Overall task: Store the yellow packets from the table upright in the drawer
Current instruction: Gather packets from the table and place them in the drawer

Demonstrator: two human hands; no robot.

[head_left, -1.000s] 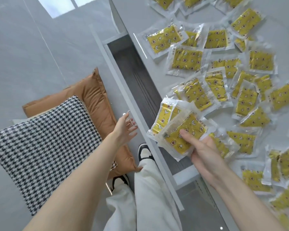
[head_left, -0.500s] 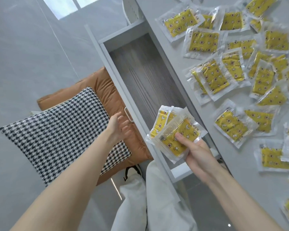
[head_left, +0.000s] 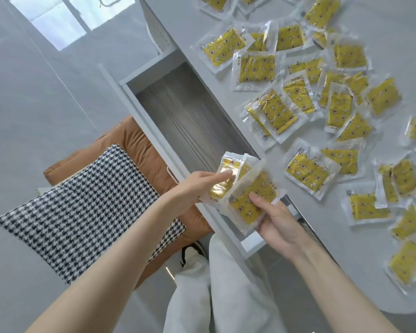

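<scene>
The right hand point(head_left: 276, 224) grip clasped fanned clear-wrapped yellow packets point(head_left: 243, 210); the flat-fingered left hand point(head_left: 195, 188) beside it needed to square them upright.

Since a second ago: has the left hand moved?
Yes. The left hand was outside the drawer front; now it has crossed rightward over it and touches the packets in the right hand.

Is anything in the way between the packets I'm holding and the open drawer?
Nothing visible. The right hand grips the packets over the near end of the open drawer, the left hand touching them; the drawer floor in view is bare.
</scene>
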